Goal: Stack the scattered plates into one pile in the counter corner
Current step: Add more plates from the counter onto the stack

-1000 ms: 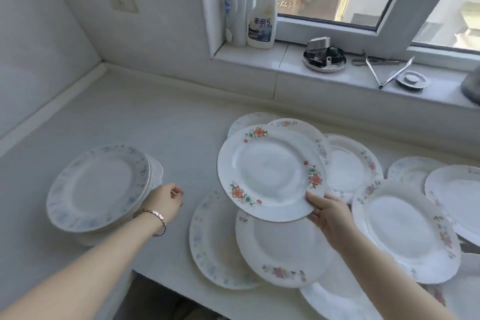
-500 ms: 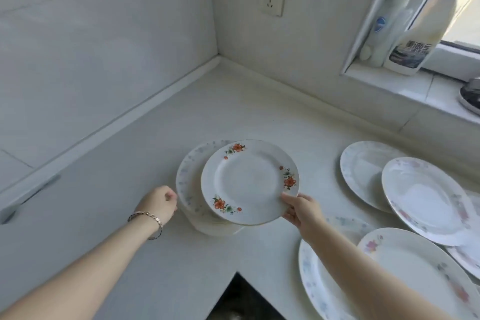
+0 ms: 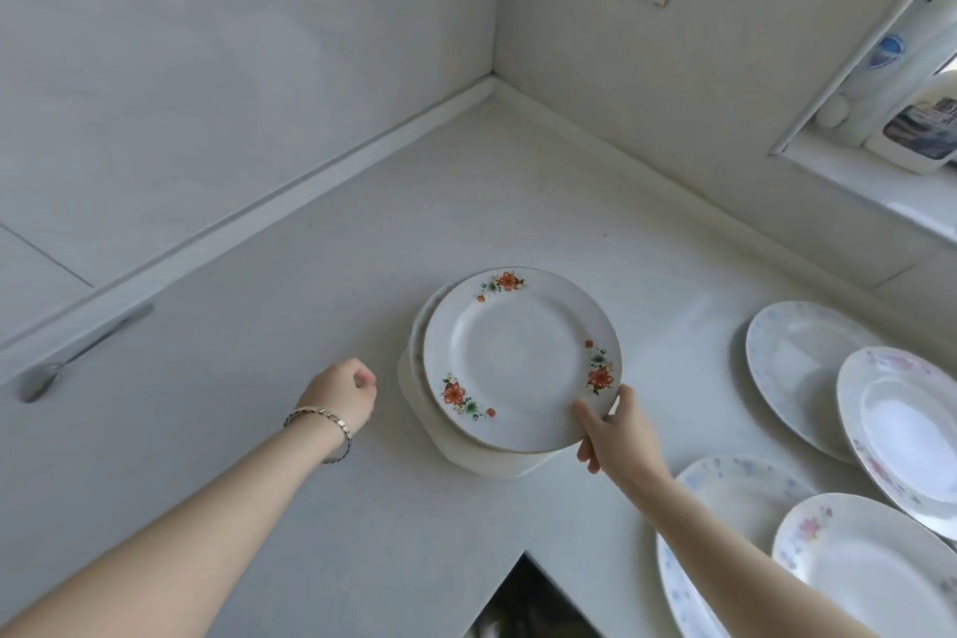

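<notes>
White china with orange flowers: one plate [image 3: 520, 358] is in your right hand [image 3: 616, 430], the grip pinching its near-right rim, thumb on top. It carries three flower sprays and a thin gold edge, and lies over the one pile [image 3: 432, 438], offset to the right; contact cannot be told. That pile stands on the tabletop [image 3: 248, 430], well short of the far corner. Four loose plates [image 3: 797, 368] with pale flowered rims lie right. Your left hand [image 3: 344, 391] hovers left of the pile, grip curled on nothing.
</notes>
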Demonstrator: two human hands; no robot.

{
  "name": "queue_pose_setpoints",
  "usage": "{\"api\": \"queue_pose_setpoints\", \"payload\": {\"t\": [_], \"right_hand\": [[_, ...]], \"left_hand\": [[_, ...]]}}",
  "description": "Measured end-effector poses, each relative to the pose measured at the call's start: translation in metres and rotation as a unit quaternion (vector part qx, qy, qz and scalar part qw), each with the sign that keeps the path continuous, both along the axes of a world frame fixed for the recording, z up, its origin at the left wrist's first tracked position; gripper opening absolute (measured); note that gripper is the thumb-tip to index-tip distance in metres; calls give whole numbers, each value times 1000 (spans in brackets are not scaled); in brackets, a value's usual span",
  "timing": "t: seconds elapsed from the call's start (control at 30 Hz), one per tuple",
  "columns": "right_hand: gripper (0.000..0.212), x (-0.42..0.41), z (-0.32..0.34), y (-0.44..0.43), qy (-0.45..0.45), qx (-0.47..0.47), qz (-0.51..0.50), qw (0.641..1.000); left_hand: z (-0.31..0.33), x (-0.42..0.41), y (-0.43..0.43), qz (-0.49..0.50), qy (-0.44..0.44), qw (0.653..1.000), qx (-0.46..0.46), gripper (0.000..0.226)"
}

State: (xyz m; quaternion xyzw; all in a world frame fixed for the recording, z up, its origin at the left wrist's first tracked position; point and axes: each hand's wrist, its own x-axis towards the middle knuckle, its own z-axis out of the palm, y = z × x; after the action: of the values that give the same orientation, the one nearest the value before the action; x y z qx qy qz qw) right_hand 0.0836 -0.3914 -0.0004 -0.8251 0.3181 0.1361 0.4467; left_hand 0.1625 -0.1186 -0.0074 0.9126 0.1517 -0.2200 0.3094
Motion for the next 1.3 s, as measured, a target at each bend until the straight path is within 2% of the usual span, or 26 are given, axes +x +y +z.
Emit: {"api": "queue_pose_setpoints", "payload": {"t": [0.1, 0.17, 0.23, 0.33, 0.43, 0.53, 0.67, 0.77, 0.87, 0.97, 1.03, 1.1, 1.17, 1.3], "right_hand": [[35, 6, 3, 1, 65, -88, 48, 993], [49, 10, 2, 0, 78, -165, 62, 981], [63, 17, -3, -1, 46, -156, 42, 986], [69, 29, -14, 6, 14, -92, 26, 995], [60, 34, -19, 11, -3, -51, -15, 999], [56, 34, -15, 7, -8, -30, -12, 999], [50, 20, -7, -17, 58, -44, 60, 996], [31, -11, -2, -52, 72, -43, 116, 990], [17, -54, 1, -103, 76, -102, 119, 985], [20, -102, 6, -163, 75, -147, 80, 983], [12, -135, 4, -200, 80, -176, 46, 980], [41, -164, 5, -230, 107, -233, 2, 967], [57, -190, 2, -252, 135, -251, -46, 957], [77, -216, -17, -278, 173, -202, -86, 960]], "left_hand": [[-4, -4, -1, -11, 8, 1000, -9, 24], [-5, -5, -2, -24, 8, 1000, -9, 22], [-7, -5, -2, -32, 6, 999, -11, 22], [-10, -6, -2, -41, 6, 999, -9, 20], [-14, -8, -3, -53, 3, 999, 4, 17], [-16, -15, -9, -83, 25, 996, 37, 15], [-17, -35, -34, -131, 80, 986, 64, 14], [-19, -56, -67, -161, 105, 979, 65, 26], [-20, -76, -109, -196, 113, 972, 60, 27], [-17, -93, -158, -245, 101, 962, 58, 29], [-12, -102, -191, -274, 87, 956, 53, 25], [-8, -110, -218, -295, 75, 951, 52, 23], [-6, -117, -238, -305, 67, 949, 51, 26], [-6, -126, -262, -322, 50, 943, 65, 20]]}}
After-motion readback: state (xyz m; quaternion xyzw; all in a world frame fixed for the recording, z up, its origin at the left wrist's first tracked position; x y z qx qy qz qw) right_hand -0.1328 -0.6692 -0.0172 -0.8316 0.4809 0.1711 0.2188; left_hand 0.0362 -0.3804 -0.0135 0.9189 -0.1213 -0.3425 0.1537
